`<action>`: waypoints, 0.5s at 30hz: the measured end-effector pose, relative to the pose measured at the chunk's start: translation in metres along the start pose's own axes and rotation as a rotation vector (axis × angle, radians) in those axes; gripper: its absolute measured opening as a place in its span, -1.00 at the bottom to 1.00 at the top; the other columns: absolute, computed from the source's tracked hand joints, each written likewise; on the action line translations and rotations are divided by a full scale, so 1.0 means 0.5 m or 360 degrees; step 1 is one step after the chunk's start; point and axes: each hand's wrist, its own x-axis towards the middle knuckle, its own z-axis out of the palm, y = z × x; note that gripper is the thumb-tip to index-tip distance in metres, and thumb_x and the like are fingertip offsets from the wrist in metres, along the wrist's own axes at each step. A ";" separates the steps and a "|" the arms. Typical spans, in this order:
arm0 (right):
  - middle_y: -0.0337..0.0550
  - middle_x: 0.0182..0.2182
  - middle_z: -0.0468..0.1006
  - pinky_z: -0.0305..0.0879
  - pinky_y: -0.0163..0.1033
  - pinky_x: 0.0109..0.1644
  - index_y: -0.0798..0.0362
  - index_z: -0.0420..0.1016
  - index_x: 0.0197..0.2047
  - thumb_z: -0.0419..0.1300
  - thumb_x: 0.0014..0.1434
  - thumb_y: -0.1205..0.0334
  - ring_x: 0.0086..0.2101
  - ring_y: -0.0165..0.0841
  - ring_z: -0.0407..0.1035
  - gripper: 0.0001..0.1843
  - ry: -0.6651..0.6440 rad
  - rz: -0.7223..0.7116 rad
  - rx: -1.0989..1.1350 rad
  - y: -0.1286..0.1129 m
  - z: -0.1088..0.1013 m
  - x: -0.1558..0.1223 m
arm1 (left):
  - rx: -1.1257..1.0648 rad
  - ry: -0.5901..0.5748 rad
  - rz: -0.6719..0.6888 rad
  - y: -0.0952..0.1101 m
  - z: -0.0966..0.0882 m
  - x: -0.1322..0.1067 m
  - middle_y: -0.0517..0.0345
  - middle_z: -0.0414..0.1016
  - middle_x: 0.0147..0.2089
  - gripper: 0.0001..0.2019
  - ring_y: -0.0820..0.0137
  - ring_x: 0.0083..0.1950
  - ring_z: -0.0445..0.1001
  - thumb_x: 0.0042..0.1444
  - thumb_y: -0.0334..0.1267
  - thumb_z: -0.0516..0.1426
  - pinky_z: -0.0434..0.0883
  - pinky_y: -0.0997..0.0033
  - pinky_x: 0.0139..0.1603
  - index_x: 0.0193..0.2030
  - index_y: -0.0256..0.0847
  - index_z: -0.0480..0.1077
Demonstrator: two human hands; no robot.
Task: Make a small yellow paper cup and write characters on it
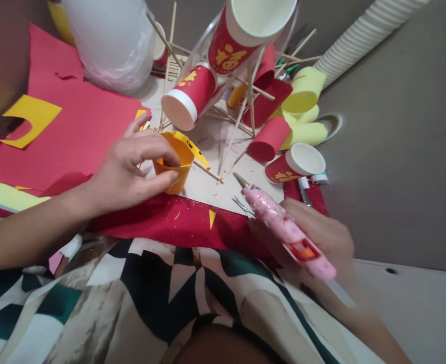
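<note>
My left hand (132, 167) pinches a small orange paper cylinder (174, 163) that stands on the white work surface (208, 187), with fingers on its rim and wall. A little to the right, my right hand (314, 242) grips a pink hot glue gun (283, 227), its metal nozzle pointing up-left toward the cylinder but apart from it. Behind them rises a structure of wooden sticks (246, 101) carrying red paper cups (190, 96) with gold characters.
Red paper sheets (75, 126) and a yellow scrap (31, 119) lie at left. A white plastic bag (113, 40) stands at the back. Red and pale yellow paper rolls (302, 96), a lying cup (295, 164) and scissors (241, 205) are at right. A ribbed white hose (367, 35) runs off top right.
</note>
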 end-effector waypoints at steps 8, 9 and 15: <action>-0.07 -0.34 0.56 0.08 -0.25 -0.53 0.09 0.44 -0.20 0.18 0.22 0.16 -0.45 -0.26 0.43 -0.83 -0.0414 0.0211 -0.0653 0.027 0.031 0.017 | -0.1020 -0.0326 -0.0727 -0.010 -0.011 0.012 0.19 0.59 -0.33 -0.87 0.43 -0.32 0.56 -0.10 -0.32 0.35 0.53 0.49 -0.31 -0.39 -0.20 0.50; -0.03 -0.27 0.58 0.18 -0.24 -0.50 0.11 0.47 -0.13 0.21 0.23 0.12 -0.40 -0.23 0.47 -0.76 -0.0499 0.0192 -0.0610 0.030 0.028 0.018 | -0.1047 -0.0377 -0.0742 -0.012 -0.009 0.013 0.19 0.59 -0.33 -0.87 0.43 -0.33 0.56 -0.10 -0.32 0.35 0.53 0.49 -0.31 -0.39 -0.20 0.50; 0.01 -0.02 0.64 0.54 -0.11 -0.04 0.03 0.51 0.09 0.25 0.30 0.19 -0.06 -0.20 0.57 -0.69 -0.0173 -0.0178 0.0107 -0.003 -0.037 0.040 | -0.1086 -0.0645 -0.0698 -0.016 0.002 0.008 0.21 0.58 -0.35 -0.90 0.41 -0.28 0.58 -0.09 -0.32 0.34 0.52 0.48 -0.26 -0.39 -0.18 0.53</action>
